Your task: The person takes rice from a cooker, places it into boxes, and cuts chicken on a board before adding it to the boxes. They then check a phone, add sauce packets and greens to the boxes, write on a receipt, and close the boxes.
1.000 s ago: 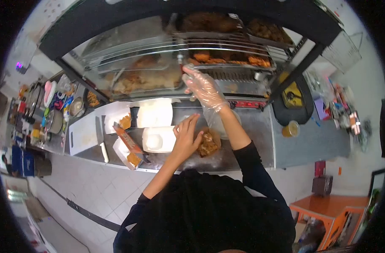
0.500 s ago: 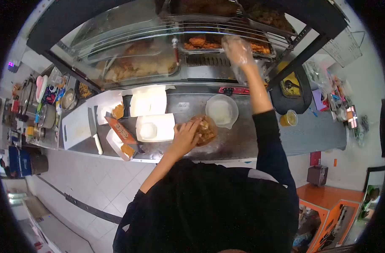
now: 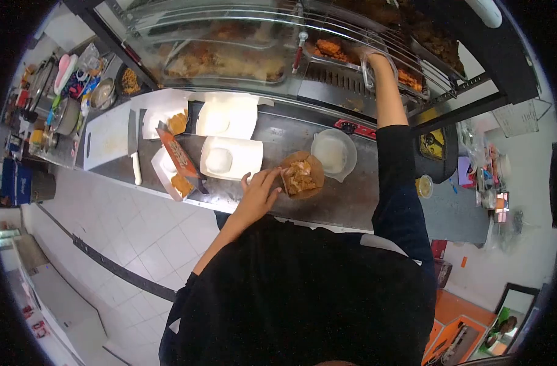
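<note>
My left hand touches the left edge of a brown paper bowl of food, its fingers apart. Under a clear plastic glove, my right hand reaches into the heated display case beside a tray of orange-red fried pieces; its fingers are hidden by the rack wires and the glove's blur. A round translucent container stands right of the bowl. To the left are open white boxes, one holding a white mound of rice.
A knife lies by a white cutting board at the left. An orange-and-black carton leans among the boxes. Wire racks cross the case. A cup of yellow liquid stands at the right.
The view has turned, shifting the scene. My right hand is deeper among the trays. My left hand has drawn back from over the bowl to its edge, uncovering the food.
</note>
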The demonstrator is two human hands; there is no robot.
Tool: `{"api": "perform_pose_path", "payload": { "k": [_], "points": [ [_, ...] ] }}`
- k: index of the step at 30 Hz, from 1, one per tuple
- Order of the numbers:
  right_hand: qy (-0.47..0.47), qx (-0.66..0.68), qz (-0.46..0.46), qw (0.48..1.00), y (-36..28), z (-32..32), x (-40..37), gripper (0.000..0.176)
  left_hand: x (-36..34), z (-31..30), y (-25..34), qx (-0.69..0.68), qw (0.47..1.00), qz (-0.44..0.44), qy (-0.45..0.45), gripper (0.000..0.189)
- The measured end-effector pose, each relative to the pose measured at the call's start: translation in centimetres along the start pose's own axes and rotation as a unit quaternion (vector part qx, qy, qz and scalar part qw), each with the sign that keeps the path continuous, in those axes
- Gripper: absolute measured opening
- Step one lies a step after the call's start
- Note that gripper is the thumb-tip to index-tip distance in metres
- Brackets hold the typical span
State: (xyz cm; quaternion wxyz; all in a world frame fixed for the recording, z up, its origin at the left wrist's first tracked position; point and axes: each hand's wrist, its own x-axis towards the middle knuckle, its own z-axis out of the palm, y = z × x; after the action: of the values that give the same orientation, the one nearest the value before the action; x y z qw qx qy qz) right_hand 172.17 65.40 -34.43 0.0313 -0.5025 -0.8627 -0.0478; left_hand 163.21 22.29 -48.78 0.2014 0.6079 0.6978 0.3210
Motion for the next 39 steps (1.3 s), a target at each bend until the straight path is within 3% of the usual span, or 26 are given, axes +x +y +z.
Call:
{"api": "perform_pose_path", "payload": {
  "k": [11, 23, 30, 33, 35, 39],
  "points": [
    [0.082, 0.068, -0.051, 0.993, -2.7, 0.1, 0.2, 0.029, -1.8, 0.2, -2.0, 0.001, 0.999, -0.036, 0.036, 0.05],
    [0.012, 0.024, -0.01, 1.0, -7.9, 0.5, 4.4, 0.034, -3.0, 0.1, -3.8, 0.012, 0.994, -0.089, 0.066, 0.049],
    [0.117, 0.131, 0.037, 0.984, -5.8, -0.3, 4.4, 0.038, -5.5, 0.6, -6.7, 0.01, 0.989, -0.115, 0.096, 0.048],
    [0.191, 0.28, 0.066, 0.938, -4.1, -0.5, 3.0, 0.039, -5.9, 0.7, -7.0, 0.026, 0.988, -0.124, 0.088, 0.048],
    [0.216, 0.447, 0.093, 0.863, -3.1, -0.8, 2.1, 0.04, -6.0, 1.0, -7.2, 0.03, 0.989, -0.118, 0.083, 0.047],
    [0.176, 0.777, 0.126, 0.591, -1.6, -1.1, -1.4, 0.042, -5.4, 0.7, -6.8, 0.02, 0.99, -0.113, 0.086, 0.046]
  ]
}}
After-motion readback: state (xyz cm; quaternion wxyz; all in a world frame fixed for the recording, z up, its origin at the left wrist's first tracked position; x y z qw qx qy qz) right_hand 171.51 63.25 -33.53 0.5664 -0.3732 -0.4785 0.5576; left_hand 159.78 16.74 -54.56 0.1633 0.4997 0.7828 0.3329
